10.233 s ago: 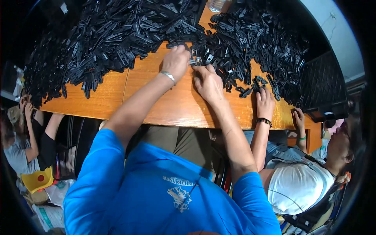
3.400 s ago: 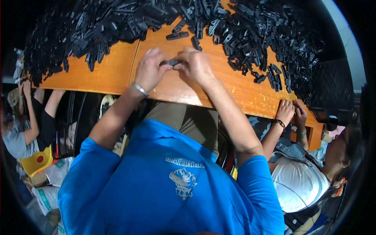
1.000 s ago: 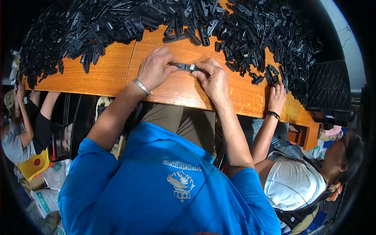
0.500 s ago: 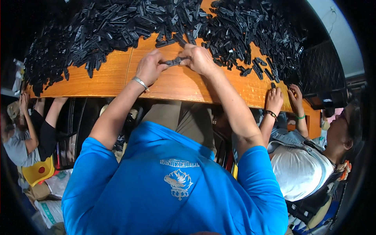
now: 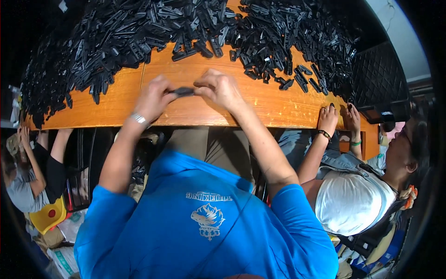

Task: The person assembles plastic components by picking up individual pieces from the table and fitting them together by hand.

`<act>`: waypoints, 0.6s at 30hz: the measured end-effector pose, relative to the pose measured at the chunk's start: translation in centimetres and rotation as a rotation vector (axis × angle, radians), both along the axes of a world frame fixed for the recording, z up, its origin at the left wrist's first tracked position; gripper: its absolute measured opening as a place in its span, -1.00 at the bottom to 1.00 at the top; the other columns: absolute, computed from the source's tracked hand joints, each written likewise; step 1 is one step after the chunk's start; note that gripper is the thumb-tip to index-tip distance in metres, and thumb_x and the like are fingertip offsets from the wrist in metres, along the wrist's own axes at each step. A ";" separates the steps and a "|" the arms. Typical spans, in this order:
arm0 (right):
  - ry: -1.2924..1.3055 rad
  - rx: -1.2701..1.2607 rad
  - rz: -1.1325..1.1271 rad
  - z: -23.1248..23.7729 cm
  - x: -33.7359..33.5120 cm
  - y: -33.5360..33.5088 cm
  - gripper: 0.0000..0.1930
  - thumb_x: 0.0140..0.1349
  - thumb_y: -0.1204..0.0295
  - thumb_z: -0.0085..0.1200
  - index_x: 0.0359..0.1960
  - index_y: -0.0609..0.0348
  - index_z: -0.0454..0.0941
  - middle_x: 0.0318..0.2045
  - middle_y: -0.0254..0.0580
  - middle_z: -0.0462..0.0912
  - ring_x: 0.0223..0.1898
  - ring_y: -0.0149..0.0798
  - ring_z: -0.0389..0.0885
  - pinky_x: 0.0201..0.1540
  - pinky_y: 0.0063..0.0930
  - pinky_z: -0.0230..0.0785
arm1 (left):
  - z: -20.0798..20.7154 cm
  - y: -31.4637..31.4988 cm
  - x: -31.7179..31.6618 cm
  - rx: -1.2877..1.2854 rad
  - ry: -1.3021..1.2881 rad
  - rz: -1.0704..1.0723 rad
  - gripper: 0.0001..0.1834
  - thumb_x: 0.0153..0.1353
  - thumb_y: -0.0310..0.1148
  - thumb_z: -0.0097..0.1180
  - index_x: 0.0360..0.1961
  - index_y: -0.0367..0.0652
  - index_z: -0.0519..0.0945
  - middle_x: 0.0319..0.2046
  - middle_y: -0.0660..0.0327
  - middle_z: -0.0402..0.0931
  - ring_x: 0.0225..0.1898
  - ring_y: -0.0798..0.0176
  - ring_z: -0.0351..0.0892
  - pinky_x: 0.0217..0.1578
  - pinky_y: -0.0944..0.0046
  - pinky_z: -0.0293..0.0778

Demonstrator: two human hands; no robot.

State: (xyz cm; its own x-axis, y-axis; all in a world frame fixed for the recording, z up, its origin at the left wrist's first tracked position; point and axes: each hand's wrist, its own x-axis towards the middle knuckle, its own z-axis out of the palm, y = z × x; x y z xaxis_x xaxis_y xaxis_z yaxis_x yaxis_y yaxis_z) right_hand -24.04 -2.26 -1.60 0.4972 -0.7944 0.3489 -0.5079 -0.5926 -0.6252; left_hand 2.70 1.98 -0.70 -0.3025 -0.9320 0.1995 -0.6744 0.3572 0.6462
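Observation:
Between my two hands, above the near part of the wooden table [image 5: 195, 114], is a small elongated black plastic part [image 5: 184, 91], blurred by motion. My left hand [image 5: 157, 95] pinches its left end with thumb and fingers. At the other end, my right hand [image 5: 217, 87] closes thumb and fingers on it. The part's exact kind is too smeared to make out. Beyond my hands lies a wide heap of similar black plastic parts [image 5: 134, 35], several of them long and slotted.
A second heap of black parts [image 5: 278, 42] spreads over the right side. Near the right edge are a co-worker's hand [image 5: 328, 118] and a black crate [image 5: 381, 76]. Another person [image 5: 28, 172] sits at the left, by a yellow stool [image 5: 48, 216].
Both hands have come nearer to me and slightly left, away from the heap, carrying the black part. The co-worker's hands at the right have shifted slightly.

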 end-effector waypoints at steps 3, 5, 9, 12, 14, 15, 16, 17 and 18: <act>-0.117 -0.126 -0.278 0.5 -3.9 1.0 -0.79 0.21 0.38 0.45 -0.14 0.13 0.82 -0.22 -0.15 0.74 -0.17 0.00 0.76 -0.09 -0.20 0.63 | 3.0 4.5 8.5 0.249 -0.146 -0.029 -0.82 0.24 -0.53 0.35 -0.14 -0.31 0.70 -0.28 0.10 0.56 -0.23 0.09 0.62 -0.17 0.14 0.54; 0.028 -0.162 -0.570 0.9 -6.4 1.1 -0.79 0.26 0.38 0.41 -0.09 0.07 0.82 -0.11 -0.16 0.73 -0.16 0.02 0.77 -0.08 -0.16 0.63 | 4.1 7.4 12.3 0.266 -0.014 0.088 -0.81 0.28 -0.57 0.31 -0.08 -0.30 0.73 -0.27 0.12 0.62 -0.25 0.16 0.68 -0.16 0.22 0.59; 0.299 -0.157 -0.724 0.4 -8.6 0.7 -0.74 0.25 0.42 0.39 -0.02 0.00 0.79 -0.06 -0.15 0.68 -0.14 0.07 0.76 -0.12 -0.06 0.62 | 3.0 4.5 9.8 0.075 0.070 0.259 -0.77 0.31 -0.53 0.31 -0.02 -0.30 0.72 -0.23 0.08 0.65 -0.23 0.15 0.72 -0.15 0.23 0.61; 0.352 -0.165 -0.688 0.2 -7.8 0.4 -0.75 0.26 0.46 0.34 -0.02 0.01 0.78 -0.09 -0.11 0.65 -0.15 0.12 0.74 -0.13 -0.01 0.60 | 2.0 -0.3 3.9 -0.083 0.085 0.214 -0.78 0.31 -0.46 0.31 -0.04 -0.25 0.73 -0.22 0.04 0.64 -0.21 0.02 0.71 -0.14 0.14 0.62; 0.415 -0.184 -0.668 0.6 -7.6 0.5 -0.75 0.25 0.54 0.27 -0.04 0.05 0.75 -0.14 -0.07 0.64 -0.14 0.15 0.72 -0.13 0.00 0.60 | 1.3 -3.9 1.0 -0.181 0.050 0.224 -0.78 0.29 -0.41 0.33 -0.05 -0.18 0.75 -0.17 0.06 0.64 -0.11 -0.05 0.68 -0.07 0.04 0.62; 0.411 -0.191 -0.657 0.5 -7.3 0.4 -0.75 0.25 0.54 0.27 -0.04 0.05 0.75 -0.14 -0.07 0.64 -0.14 0.15 0.72 -0.13 0.00 0.60 | 0.4 -5.3 0.1 -0.292 0.020 0.228 -0.77 0.27 -0.39 0.35 -0.05 -0.15 0.76 -0.14 0.08 0.64 -0.04 -0.06 0.66 -0.04 0.00 0.62; 0.393 -0.226 -0.605 0.3 -7.5 0.4 -0.75 0.24 0.56 0.26 -0.05 0.07 0.74 -0.13 -0.06 0.65 -0.12 0.15 0.72 -0.13 0.00 0.60 | -0.1 -6.6 -0.8 -0.297 0.023 0.230 -0.77 0.27 -0.39 0.35 -0.05 -0.15 0.76 -0.14 0.08 0.64 -0.04 -0.06 0.66 -0.04 0.00 0.62; 0.372 -0.262 -0.547 0.5 -7.1 0.5 -0.75 0.23 0.58 0.24 -0.06 0.09 0.74 -0.13 -0.05 0.65 -0.10 0.14 0.71 -0.12 0.00 0.59 | -0.5 -7.6 -1.4 -0.302 -0.041 0.258 -0.76 0.26 -0.38 0.38 -0.06 -0.12 0.76 -0.13 0.10 0.63 0.01 -0.05 0.64 -0.01 -0.02 0.61; 0.373 -0.262 -0.526 0.5 -6.7 0.6 -0.75 0.23 0.60 0.23 -0.05 0.11 0.73 -0.11 -0.05 0.66 -0.08 0.12 0.70 -0.09 -0.01 0.59 | -0.8 -8.1 -1.6 -0.307 -0.105 0.286 -0.76 0.24 -0.36 0.40 -0.06 -0.09 0.77 -0.11 0.11 0.62 0.05 -0.05 0.61 0.02 -0.03 0.61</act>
State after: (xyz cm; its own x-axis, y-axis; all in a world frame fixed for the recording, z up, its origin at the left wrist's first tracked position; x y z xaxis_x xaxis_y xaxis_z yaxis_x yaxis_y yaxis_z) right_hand -30.76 -1.62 -1.06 0.1931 -0.8758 0.4425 -0.9220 -0.3162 -0.2234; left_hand 1.08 -6.11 -1.50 -0.0744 -0.8835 0.4624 -0.8305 0.3116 0.4617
